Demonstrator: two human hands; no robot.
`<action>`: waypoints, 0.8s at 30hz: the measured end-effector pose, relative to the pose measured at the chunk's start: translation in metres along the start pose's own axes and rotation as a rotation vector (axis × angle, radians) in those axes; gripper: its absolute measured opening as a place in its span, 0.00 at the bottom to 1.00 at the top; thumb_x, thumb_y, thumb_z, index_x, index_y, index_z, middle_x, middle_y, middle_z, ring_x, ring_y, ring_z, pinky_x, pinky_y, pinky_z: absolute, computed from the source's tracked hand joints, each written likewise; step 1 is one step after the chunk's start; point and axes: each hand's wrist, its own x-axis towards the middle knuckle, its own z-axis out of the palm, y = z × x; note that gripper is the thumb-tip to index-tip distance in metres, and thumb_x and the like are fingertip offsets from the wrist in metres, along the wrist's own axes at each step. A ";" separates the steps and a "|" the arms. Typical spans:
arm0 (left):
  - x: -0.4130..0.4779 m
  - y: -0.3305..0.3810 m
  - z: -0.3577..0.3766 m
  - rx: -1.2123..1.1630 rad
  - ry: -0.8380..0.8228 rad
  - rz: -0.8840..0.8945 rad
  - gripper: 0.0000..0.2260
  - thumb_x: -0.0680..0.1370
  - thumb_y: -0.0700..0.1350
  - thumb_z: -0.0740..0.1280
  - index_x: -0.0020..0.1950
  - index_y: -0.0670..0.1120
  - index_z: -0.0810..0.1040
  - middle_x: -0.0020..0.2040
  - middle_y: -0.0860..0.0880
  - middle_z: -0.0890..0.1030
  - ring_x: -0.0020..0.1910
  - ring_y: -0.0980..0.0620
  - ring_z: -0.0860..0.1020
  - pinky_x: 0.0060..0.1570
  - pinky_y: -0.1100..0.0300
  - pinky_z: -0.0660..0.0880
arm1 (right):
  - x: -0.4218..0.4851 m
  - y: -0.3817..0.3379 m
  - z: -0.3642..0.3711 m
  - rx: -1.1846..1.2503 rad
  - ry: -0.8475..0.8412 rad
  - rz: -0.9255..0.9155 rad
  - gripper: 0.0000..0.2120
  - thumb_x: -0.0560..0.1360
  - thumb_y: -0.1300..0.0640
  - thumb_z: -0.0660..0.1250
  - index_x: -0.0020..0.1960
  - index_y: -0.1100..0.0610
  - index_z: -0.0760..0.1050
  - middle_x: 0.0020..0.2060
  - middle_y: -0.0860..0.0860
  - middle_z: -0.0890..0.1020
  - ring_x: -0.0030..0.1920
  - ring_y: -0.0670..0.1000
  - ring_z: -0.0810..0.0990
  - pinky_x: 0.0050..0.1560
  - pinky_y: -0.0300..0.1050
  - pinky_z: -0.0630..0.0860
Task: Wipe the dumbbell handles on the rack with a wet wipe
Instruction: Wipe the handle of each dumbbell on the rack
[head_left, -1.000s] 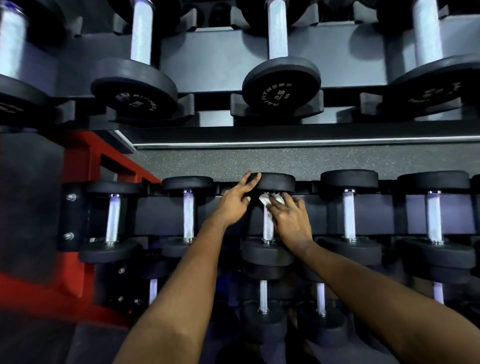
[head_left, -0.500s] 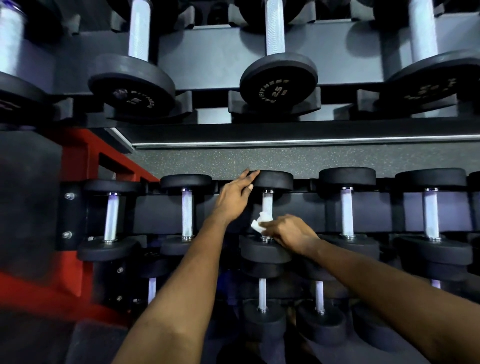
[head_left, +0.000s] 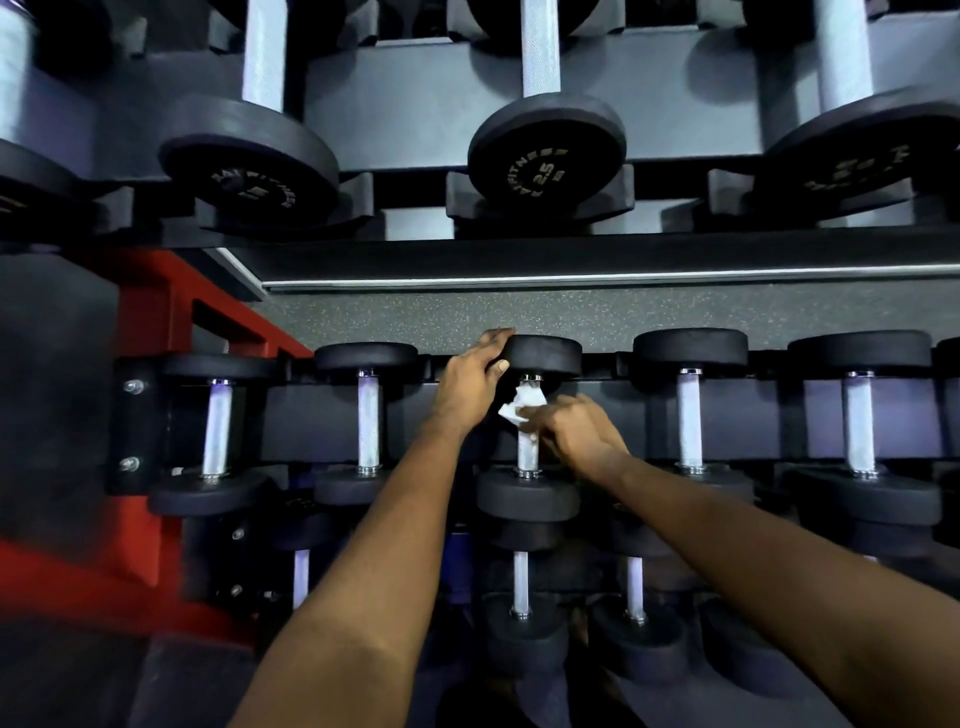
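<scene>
Rack (head_left: 296, 421) of dumbbells (head_left: 691, 349), left hand (head_left: 475, 387) gripping dumbbell head (head_left: 548, 356), right hand (head_left: 579, 431) pinching wet wipe (head_left: 521, 405) on handle (head_left: 527, 453)

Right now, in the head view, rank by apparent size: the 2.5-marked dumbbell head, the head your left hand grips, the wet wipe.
1. 2.5-marked dumbbell head, likely nearer the camera, so true size unsure.
2. gripped head, in the left hand.
3. wet wipe.

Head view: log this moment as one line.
phase: wiping | left hand: grips dumbbell head | right hand: holds wet wipe against upper handle
</scene>
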 end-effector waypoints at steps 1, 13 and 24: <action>0.000 0.001 0.000 0.004 0.001 0.000 0.23 0.81 0.37 0.64 0.75 0.52 0.70 0.75 0.52 0.70 0.74 0.54 0.67 0.69 0.73 0.54 | -0.005 -0.001 0.002 0.034 -0.048 -0.030 0.14 0.75 0.54 0.62 0.57 0.46 0.83 0.55 0.50 0.84 0.55 0.55 0.81 0.55 0.44 0.72; 0.003 0.000 -0.005 0.030 -0.026 0.009 0.22 0.82 0.39 0.65 0.75 0.53 0.70 0.75 0.50 0.70 0.74 0.52 0.67 0.69 0.69 0.57 | -0.026 0.002 0.022 0.106 0.090 -0.079 0.17 0.70 0.59 0.68 0.54 0.44 0.83 0.61 0.41 0.80 0.48 0.55 0.79 0.48 0.47 0.71; 0.008 -0.008 -0.005 0.029 -0.051 0.009 0.22 0.81 0.41 0.65 0.75 0.54 0.70 0.75 0.51 0.70 0.75 0.53 0.66 0.72 0.66 0.58 | -0.007 -0.044 0.030 0.612 0.460 0.638 0.14 0.74 0.60 0.71 0.57 0.49 0.83 0.53 0.57 0.84 0.51 0.58 0.83 0.51 0.47 0.78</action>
